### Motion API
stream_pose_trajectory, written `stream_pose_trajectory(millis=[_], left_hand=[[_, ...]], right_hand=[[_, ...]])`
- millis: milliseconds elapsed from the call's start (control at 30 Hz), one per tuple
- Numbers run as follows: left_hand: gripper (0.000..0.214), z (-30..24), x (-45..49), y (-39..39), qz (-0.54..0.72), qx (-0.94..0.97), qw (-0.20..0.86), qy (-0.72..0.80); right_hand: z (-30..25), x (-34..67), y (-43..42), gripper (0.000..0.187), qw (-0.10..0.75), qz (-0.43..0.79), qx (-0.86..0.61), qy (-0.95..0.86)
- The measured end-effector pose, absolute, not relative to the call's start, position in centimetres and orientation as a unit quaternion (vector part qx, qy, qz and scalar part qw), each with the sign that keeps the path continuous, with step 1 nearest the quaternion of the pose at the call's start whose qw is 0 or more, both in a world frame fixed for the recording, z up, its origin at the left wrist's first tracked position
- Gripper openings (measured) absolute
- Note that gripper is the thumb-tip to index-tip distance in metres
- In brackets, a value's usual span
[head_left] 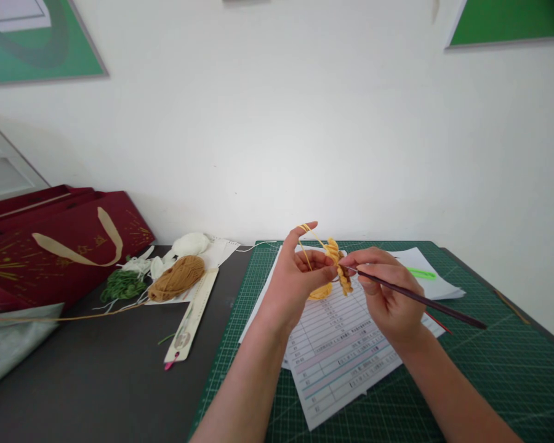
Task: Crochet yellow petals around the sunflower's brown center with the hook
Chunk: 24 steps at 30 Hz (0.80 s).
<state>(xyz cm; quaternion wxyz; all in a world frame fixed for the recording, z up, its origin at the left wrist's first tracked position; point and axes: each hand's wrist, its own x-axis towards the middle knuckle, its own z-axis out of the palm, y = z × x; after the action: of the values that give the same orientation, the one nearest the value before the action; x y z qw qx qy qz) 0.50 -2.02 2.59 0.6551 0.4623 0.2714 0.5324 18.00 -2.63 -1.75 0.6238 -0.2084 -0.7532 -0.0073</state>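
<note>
Wall, plain and white (277, 129), rises behind a dark grey table (92, 381) carrying a green gridded cutting mat (498, 363) and printed paper sheets (337, 363); a maroon paper bag (60, 246) and a tan yarn ball (176, 278) sit to the left. Above the sheets, the left hand (295, 280) pinches a ruffled yellow crochet piece (338, 264), forefinger raised with a taut yellow yarn strand (306, 246) looped over it. The right hand (385, 295) closes on a slim dark crochet hook (420, 298), its tip at the stitches. The piece looks light and soft, best held close to its working edge.
</note>
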Motion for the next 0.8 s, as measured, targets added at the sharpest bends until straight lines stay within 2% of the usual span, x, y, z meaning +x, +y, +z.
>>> stream_pose_trajectory(millis=[167, 333, 500, 800], left_hand=[[0.083, 2.7, 0.5, -2.1, 0.529, 0.446, 0.674, 0.260], [0.094, 2.9, 0.6, -2.0, 0.535, 0.405, 0.701, 0.241], [0.097, 2.8, 0.6, -1.8, 0.544, 0.381, 0.707, 0.243], [0.105, 2.9, 1.5, -2.4, 0.605, 0.382, 0.650, 0.255]], right_hand=[[-1.9, 17.4, -2.8, 0.034, 0.641, 0.008, -0.231, -0.732], [-1.9, 16.4, -2.7, 0.014, 0.721, 0.142, -0.249, -0.631], [-2.4, 15.9, -1.9, 0.016, 0.716, 0.199, -0.243, -0.623], [-3.7, 15.6, -1.7, 0.012, 0.726, 0.157, -0.250, -0.620]])
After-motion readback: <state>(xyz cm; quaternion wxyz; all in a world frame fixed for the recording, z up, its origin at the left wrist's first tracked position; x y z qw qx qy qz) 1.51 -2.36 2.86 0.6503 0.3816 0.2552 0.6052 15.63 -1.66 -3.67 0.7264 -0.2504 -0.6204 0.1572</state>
